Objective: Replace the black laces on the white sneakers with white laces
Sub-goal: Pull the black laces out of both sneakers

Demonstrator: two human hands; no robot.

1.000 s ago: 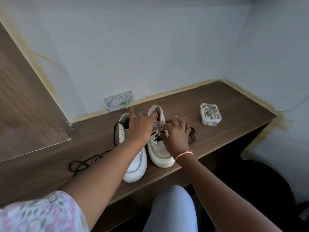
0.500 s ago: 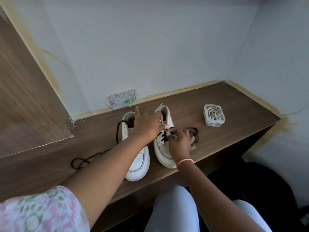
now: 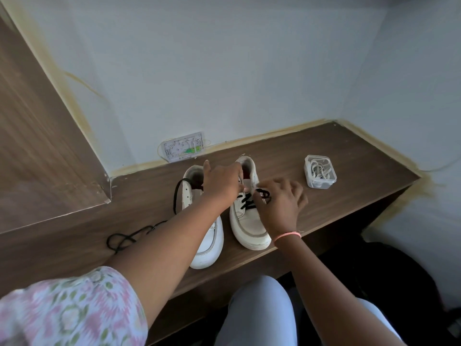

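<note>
The black lace is a thin, limp cord, light and probably grippy enough to pinch, and it is threaded through the lower eyelets of the right-hand sneaker, which stands on the wooden surface beside its partner. It looks best taken where a loop stands free of the eyelets, then drawn out a row at a time, since a soft lace bunches if yanked. The right hand reaches in from the right, wrist low, fingers curled and pinching a bunched loop of that lace. The left hand crosses over the partner sneaker and steadies the collar or tongue, fingers bent; what exactly it grips is hidden. A second black lace trails loose to the left, and the white laces lie coiled in a clear box well apart.
</note>
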